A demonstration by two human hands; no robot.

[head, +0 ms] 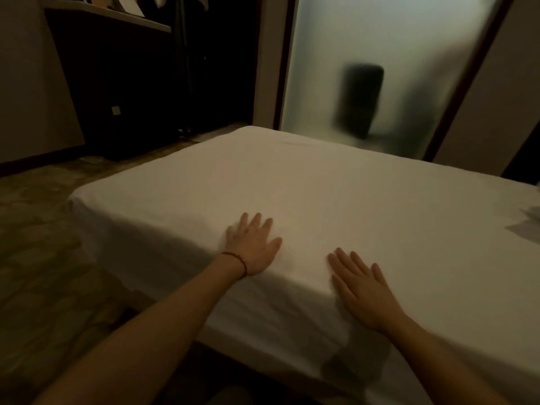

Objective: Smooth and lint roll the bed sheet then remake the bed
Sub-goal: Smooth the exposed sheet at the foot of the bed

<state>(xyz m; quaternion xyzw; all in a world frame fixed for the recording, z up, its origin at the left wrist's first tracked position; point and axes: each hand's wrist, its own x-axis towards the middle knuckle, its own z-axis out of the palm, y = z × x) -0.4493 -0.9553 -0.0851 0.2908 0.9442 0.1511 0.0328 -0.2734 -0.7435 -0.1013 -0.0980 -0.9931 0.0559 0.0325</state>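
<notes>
A white bed sheet covers the mattress and hangs down its near side. My left hand lies flat on the sheet near the mattress's front edge, fingers straight and spread, a dark bracelet on the wrist. My right hand lies flat too, a little to the right and closer to me, right at the edge where the sheet folds over. Neither hand holds anything. The sheet looks mostly smooth around both hands. No lint roller is in view.
Patterned carpet runs along the bed's left side. A dark wardrobe recess with a shelf stands at the back left. A frosted glass panel rises behind the bed. Something grey lies on the sheet at the far right.
</notes>
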